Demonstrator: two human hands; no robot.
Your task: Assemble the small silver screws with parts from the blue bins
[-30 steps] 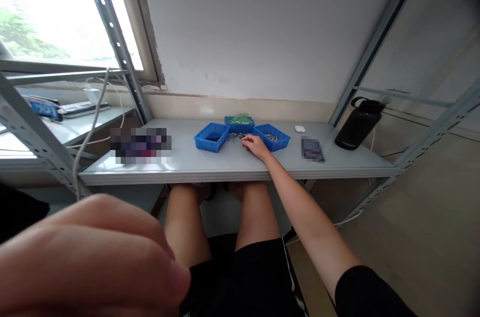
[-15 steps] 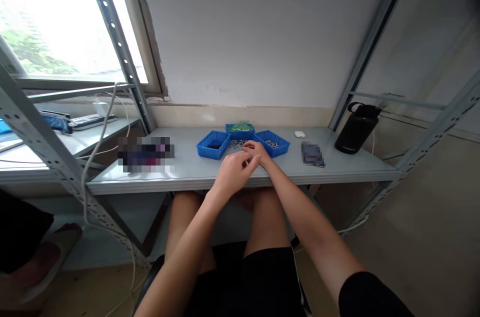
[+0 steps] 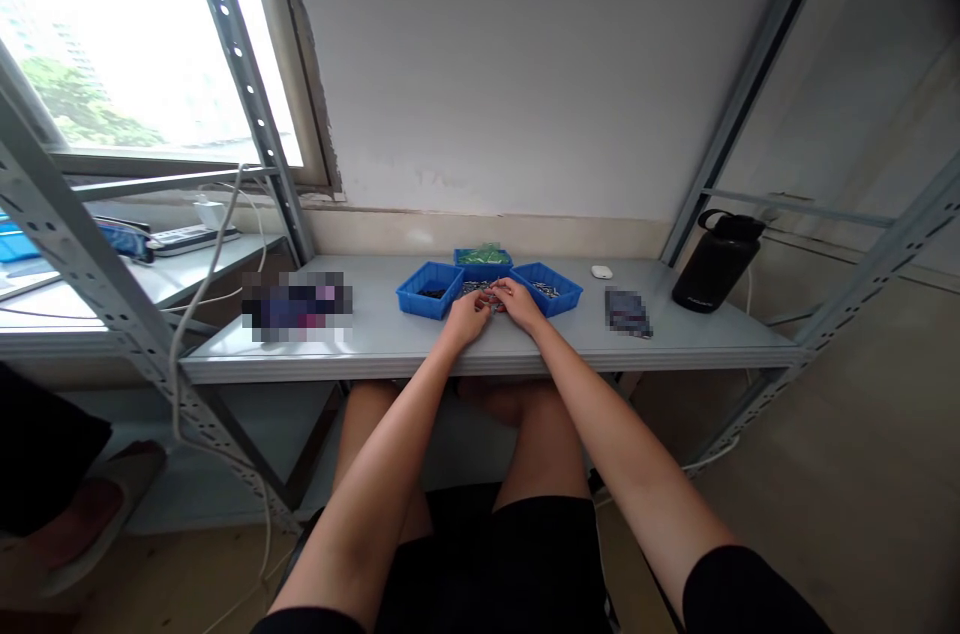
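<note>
My left hand [image 3: 469,319] and my right hand [image 3: 517,304] meet at the middle of the shelf top, fingertips close together and curled in a pinch. What they hold between them is too small to make out. Just beyond the fingers lies a pile of small metal pieces [image 3: 474,287], partly covered by the hands. To the left stands a blue bin [image 3: 421,303] with small dark pieces in it. On the right, another blue bin [image 3: 562,302] contains small silvery pieces. Behind the pile, a third blue bin [image 3: 495,271] bears green plastic packaging [image 3: 484,255].
A black bottle [image 3: 716,259] stands at the right end of the grey shelf top [image 3: 375,339]. Nearer are a white case [image 3: 601,272] and a blurred flat item [image 3: 628,311]. Another blurred item [image 3: 296,306] lies left. A white cable [image 3: 180,354] hangs along the left post.
My left hand has moved forward, from above the front of the shelf top to the pile, and now meets my right hand's fingertips. The view has shifted slightly.
</note>
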